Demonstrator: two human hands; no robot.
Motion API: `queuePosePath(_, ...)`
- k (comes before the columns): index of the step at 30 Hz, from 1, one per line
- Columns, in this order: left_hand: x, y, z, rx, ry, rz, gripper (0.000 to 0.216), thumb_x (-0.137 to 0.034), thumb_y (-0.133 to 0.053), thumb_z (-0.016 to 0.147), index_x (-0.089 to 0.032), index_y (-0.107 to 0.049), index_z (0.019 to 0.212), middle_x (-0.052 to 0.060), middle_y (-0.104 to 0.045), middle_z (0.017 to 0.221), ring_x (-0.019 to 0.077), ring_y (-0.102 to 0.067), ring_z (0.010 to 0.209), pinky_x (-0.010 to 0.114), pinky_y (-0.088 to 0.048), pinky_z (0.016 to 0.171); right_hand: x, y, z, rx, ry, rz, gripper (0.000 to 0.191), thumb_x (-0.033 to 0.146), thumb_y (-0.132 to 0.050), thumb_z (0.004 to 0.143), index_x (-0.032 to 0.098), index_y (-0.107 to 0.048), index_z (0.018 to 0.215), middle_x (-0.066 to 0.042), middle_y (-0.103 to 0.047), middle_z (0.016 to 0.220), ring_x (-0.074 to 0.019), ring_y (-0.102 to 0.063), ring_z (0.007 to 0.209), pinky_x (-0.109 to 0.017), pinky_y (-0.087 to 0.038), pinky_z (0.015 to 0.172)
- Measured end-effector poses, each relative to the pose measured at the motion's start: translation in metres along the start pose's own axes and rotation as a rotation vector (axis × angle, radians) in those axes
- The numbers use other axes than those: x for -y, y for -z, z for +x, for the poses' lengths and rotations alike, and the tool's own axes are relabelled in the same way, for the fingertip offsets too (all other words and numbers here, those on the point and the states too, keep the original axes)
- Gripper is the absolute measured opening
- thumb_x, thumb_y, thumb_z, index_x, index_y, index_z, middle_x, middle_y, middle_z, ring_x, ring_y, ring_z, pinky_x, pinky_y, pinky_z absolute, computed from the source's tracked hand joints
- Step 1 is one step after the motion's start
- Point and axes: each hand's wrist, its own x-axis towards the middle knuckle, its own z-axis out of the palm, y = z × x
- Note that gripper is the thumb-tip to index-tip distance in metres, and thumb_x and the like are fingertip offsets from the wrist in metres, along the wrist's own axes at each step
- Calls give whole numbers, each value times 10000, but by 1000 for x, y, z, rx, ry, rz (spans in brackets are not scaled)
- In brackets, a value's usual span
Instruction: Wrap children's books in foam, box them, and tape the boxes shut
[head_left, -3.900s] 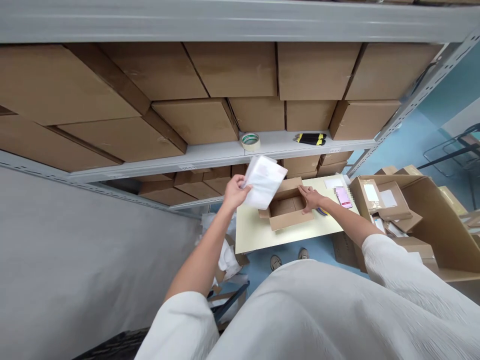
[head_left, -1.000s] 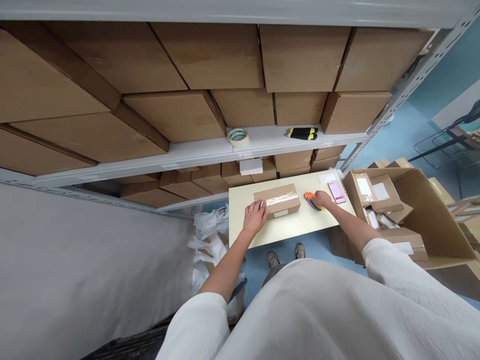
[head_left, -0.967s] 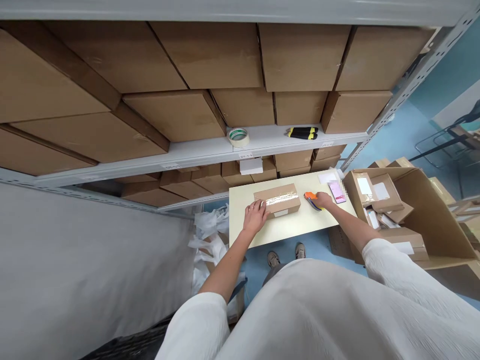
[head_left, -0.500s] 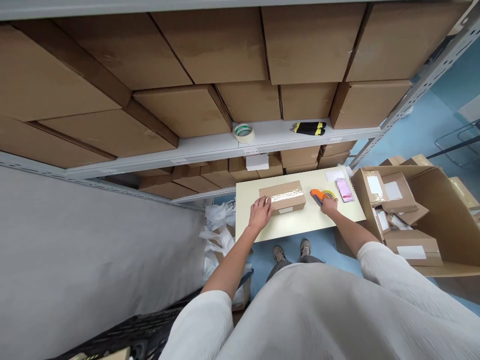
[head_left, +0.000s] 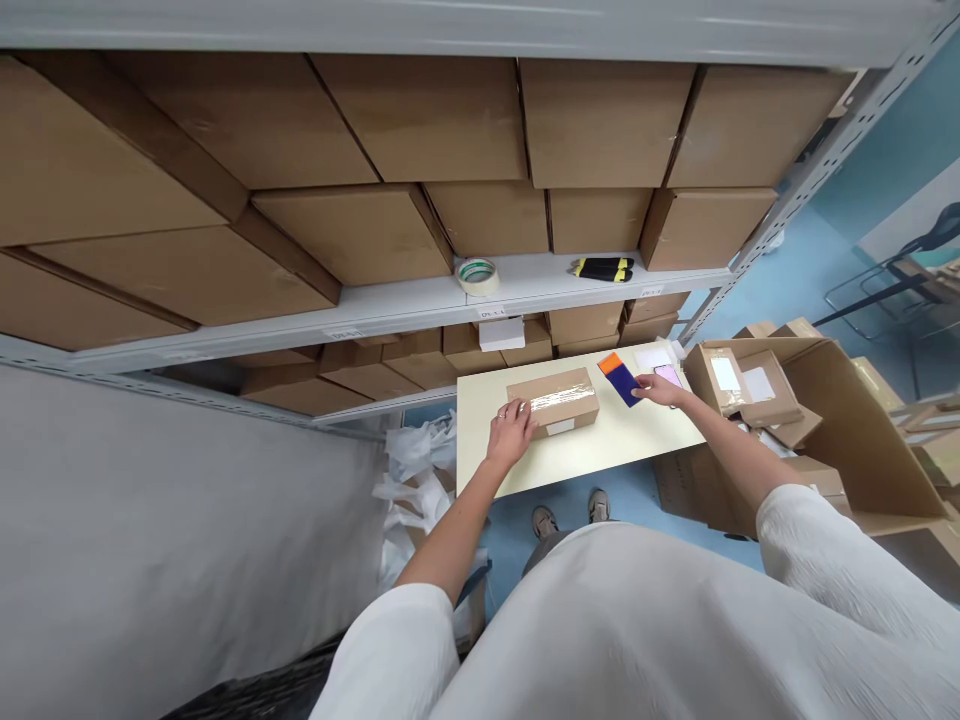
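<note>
A small taped cardboard box lies on a pale yellow table. My left hand rests on the box's left end with fingers curled over it. To the right of the box, my right hand grips an orange and dark blue tape dispenser, lifted a little above the table. A pink phone lies just beyond that hand.
Grey metal shelves hold rows of brown cartons. A tape roll and a black-yellow tool sit on the shelf edge. A big open carton with small parcels stands right. White wrapping lies on the floor left.
The box, open 3.9 s ago, is now closed and taped. My right hand has lifted the tape dispenser off the table and turned it. The left hand stays on the box.
</note>
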Motion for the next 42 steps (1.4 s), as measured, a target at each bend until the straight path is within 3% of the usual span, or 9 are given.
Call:
queuePosePath(5, 0, 0, 1, -10, -3, -5, 526, -424, -476, 1082, -233, -589, 1559, 177, -517, 1631, 389, -459, 1471, 534, -512, 1105, 58, 11, 5, 225, 226, 401, 627, 603, -879, 808, 172, -785, 1254, -115, -787, 1283, -318, -705, 1206, -482, -500, 1150)
queuePosePath(12, -3, 4, 0, 12, 10, -9, 541, -407, -487, 1068, -220, -587, 1567, 181, -513, 1640, 395, -456, 1477, 554, -508, 1130, 110, -28, 31, 413, 296, 431, 676, 575, -913, 791, 178, -774, 1320, -103, -782, 1315, -298, -690, 1235, -489, -459, 1207)
queuePosePath(16, -5, 6, -1, 13, 4, -38, 546, -395, -486, 1061, -222, -586, 1569, 193, -518, 1633, 407, -454, 1482, 576, -506, 1128, 122, -43, 43, 368, 260, 316, 561, 474, -839, 864, 206, -747, 1349, -71, -800, 1262, -287, -695, 1220, -478, -494, 1175)
queuePosePath(20, -6, 7, -3, -4, 14, -74, 538, -384, -506, 1051, -234, -598, 1559, 194, -520, 1632, 411, -453, 1486, 577, -501, 1129, 134, -50, 45, 231, 199, 26, 427, 332, -650, 965, 186, -687, 1364, -98, -786, 1276, -276, -710, 1155, -410, -566, 1049)
queuePosePath(23, -7, 6, -4, -14, 15, -92, 535, -374, -512, 1049, -248, -596, 1562, 186, -527, 1627, 402, -454, 1489, 569, -499, 1133, 139, -57, 40, 146, 196, -122, 410, 368, -563, 1018, 175, -623, 1375, -122, -763, 1294, -272, -715, 1115, -376, -583, 970)
queuePosePath(26, -6, 6, -5, -4, 10, -86, 544, -368, -487, 1056, -229, -580, 1573, 191, -516, 1638, 400, -449, 1490, 569, -497, 1133, 142, -62, 35, 161, 225, -130, 564, 437, -755, 911, 188, -562, 1378, -127, -740, 1315, -274, -715, 1108, -342, -590, 913)
queuePosePath(29, -6, 6, -5, 2, 13, -85, 542, -373, -473, 1059, -224, -580, 1569, 192, -501, 1654, 400, -446, 1495, 573, -492, 1139, 144, -63, 32, 161, 232, -189, 696, 347, -893, 738, 208, -548, 1327, -109, -742, 1256, -269, -716, 1044, -317, -584, 834)
queuePosePath(34, -4, 5, -4, 0, 17, -114, 535, -358, -485, 1051, -223, -586, 1559, 176, -500, 1664, 390, -446, 1508, 573, -494, 1149, 146, -61, 38, 149, 281, -292, 603, 198, -845, 648, 212, -586, 1192, -90, -735, 1169, -255, -703, 975, -295, -551, 769)
queuePosePath(42, 0, 13, -1, -74, 100, -345, 446, -240, -556, 979, -227, -704, 1399, 141, -609, 1582, 357, -515, 1489, 561, -443, 1217, 138, -54, 46, 161, 317, -290, 512, 170, -799, 646, 228, -556, 1093, -74, -700, 1162, -245, -684, 988, -304, -551, 803)
